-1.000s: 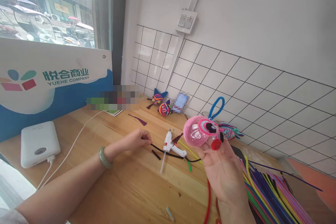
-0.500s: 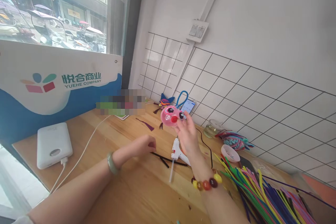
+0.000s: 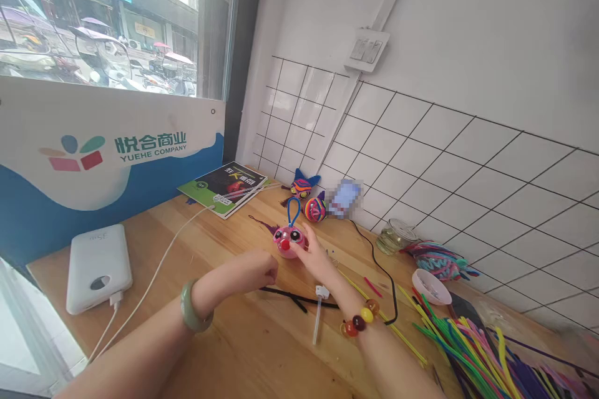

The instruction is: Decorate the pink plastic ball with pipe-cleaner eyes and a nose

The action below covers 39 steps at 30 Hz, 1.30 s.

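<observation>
My right hand [image 3: 318, 257] holds a pink ball ornament [image 3: 286, 253] from its right side, thumb on the front. The ball has two black-and-white eyes, a red nose and a blue loop [image 3: 294, 212] on top; it sits low, at or just above the tabletop. My left hand [image 3: 258, 269] is curled closed left of the ball; its fingertips are mostly hidden, so what they hold does not show. Just below it lies a black fuzzy strip [image 3: 285, 295]. A white glue gun [image 3: 322, 292] with a clear stick is largely covered by my right forearm.
Two striped ball ornaments [image 3: 314, 208] stand by the wall near a blurred phone [image 3: 345, 198]. A glass jar [image 3: 395, 237], a pink bowl [image 3: 431, 287] and many coloured pipe cleaners [image 3: 486, 349] are at right. A white power bank [image 3: 99, 268] and magazine [image 3: 224, 187] are at left.
My right hand has brought the pink ornament down and slightly left, toward the tabletop. My left hand remains curled, nearly in place. The camera view has shifted a little.
</observation>
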Motion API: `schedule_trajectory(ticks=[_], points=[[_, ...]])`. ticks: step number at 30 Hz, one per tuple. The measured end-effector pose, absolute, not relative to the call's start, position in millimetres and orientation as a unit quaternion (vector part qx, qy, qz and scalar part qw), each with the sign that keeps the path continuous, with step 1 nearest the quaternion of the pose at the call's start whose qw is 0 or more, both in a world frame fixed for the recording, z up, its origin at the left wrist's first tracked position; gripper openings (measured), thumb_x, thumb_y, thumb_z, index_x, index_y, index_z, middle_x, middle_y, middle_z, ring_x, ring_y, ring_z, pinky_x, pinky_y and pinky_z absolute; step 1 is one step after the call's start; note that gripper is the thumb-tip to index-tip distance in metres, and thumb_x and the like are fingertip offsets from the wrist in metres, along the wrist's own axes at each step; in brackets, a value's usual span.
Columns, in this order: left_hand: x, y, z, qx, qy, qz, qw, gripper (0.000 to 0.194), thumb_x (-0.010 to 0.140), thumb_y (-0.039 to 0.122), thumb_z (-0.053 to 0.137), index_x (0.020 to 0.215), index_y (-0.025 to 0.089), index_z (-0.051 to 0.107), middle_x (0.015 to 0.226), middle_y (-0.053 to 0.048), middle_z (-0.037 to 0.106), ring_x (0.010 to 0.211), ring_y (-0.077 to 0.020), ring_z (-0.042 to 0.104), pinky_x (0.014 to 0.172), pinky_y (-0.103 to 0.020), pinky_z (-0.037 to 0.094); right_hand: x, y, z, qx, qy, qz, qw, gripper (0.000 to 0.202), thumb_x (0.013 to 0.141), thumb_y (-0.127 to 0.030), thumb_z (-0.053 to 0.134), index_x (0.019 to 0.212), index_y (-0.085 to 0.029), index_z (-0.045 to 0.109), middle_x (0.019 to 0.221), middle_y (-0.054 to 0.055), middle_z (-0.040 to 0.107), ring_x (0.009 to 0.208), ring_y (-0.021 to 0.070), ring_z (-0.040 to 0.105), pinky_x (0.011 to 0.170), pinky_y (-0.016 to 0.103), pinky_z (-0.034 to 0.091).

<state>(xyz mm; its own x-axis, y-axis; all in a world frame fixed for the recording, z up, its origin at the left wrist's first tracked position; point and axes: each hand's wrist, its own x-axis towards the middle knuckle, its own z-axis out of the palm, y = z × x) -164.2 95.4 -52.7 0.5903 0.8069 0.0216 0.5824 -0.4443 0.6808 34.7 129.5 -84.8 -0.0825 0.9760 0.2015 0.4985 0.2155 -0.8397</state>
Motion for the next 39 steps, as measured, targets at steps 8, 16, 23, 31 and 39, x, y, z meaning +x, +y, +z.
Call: schedule_trajectory(ticks=[8,16,23,31,39], points=[[-177.0,107.4,-43.8,0.819,0.455,0.19,0.292,0.017,0.076,0.02,0.045,0.07,0.018,0.06,0.064,-0.002,0.06,0.058,-0.015,0.051,0.054,-0.025,0.034,33.4,120.9,-59.1,-0.553,-0.747,0.166,0.33,0.059,0.078,-0.029,0.058,0.134,-0.018,0.042,0.128,0.013,0.055,0.122,0.0253,0.048,0.103,0.044,0.036],[-167.8,107.9,-54.1,0.797,0.391,0.21,0.409,0.011,0.077,0.023,0.047,0.074,0.018,0.056,0.056,0.004,0.053,0.049,-0.0112,0.053,0.049,-0.021,0.038,33.8,64.2,-51.0,-0.537,-0.777,0.102,0.312,0.021,0.086,-0.026,0.051,0.101,-0.019,0.063,0.101,0.009,0.066,0.097,0.0219,0.058,0.086,0.038,0.046],[-172.4,110.0,-44.6,0.756,0.373,0.285,0.456,0.017,0.074,0.033,0.056,0.073,0.017,0.061,0.054,0.004,0.052,0.045,-0.0085,0.045,0.043,-0.019,0.035,13.3,42.1,-58.3,-0.521,-0.807,0.147,0.235,0.021,0.086,-0.016,0.049,0.076,-0.019,0.068,0.077,0.005,0.068,0.076,0.0182,0.06,0.07,0.029,0.044],[-198.8,128.3,-32.7,0.626,0.444,0.527,0.365,0.026,0.083,0.042,0.05,0.078,0.017,0.052,0.063,0.002,0.052,0.047,-0.0075,0.041,0.046,-0.021,0.035,38.1,1.5,-2.3,-0.562,-0.757,0.22,0.249,0.03,0.09,-0.03,0.042,0.07,-0.018,0.061,0.055,-0.005,0.044,0.053,0.0095,0.04,0.048,0.02,0.031],[-141.5,66.8,-30.8,0.77,0.289,0.472,0.317,0.012,0.083,0.029,0.056,0.079,0.019,0.06,0.087,-0.005,0.065,0.089,-0.0179,0.056,0.084,-0.031,0.042,67.0,-21.0,-13.4,-0.624,-0.712,0.254,0.2,0.028,0.083,-0.027,0.044,0.063,-0.017,0.06,0.052,-0.005,0.039,0.051,0.0096,0.032,0.049,0.023,0.023]])
